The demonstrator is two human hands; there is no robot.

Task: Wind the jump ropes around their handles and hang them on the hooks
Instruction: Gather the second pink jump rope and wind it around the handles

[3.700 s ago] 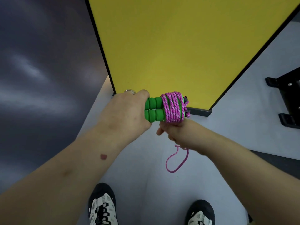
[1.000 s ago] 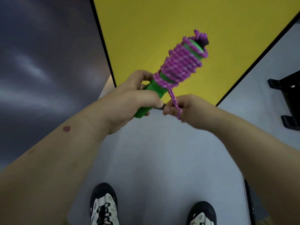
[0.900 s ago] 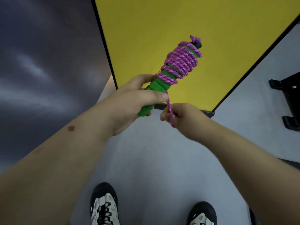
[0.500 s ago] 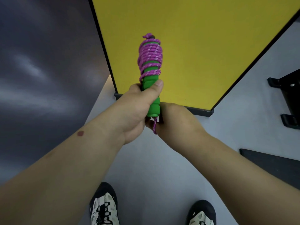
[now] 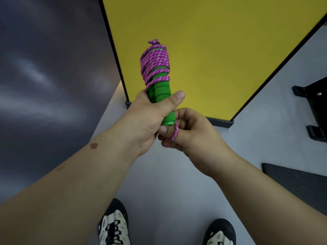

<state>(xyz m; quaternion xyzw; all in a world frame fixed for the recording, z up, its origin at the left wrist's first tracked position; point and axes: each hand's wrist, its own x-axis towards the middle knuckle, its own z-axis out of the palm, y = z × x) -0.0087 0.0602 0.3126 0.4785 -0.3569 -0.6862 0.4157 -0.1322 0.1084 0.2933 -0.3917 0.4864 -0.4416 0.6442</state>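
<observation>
A pair of green foam handles [image 5: 160, 91] stands upright in front of me, held side by side. Pink rope [image 5: 155, 61] is wound in many turns round their upper half, with a small knot at the top. My left hand [image 5: 146, 119] grips the handles round their lower part, thumb across the front. Just below the handles' bottom end, my right hand [image 5: 192, 133] pinches a short loop of the pink rope's loose end [image 5: 174, 132]. No hooks are in view.
A yellow panel [image 5: 212, 50] with a black frame stands straight ahead on the grey floor [image 5: 159, 183]. A dark wall [image 5: 44, 85] runs along the left. Black metal feet [image 5: 315, 112] and a dark mat [image 5: 297, 181] lie at the right. My two shoes show at the bottom.
The wound handles swung from tilted right to upright. My right hand moved in under the handles' bottom end, and the loose rope tail shortened to a small loop in its fingers.
</observation>
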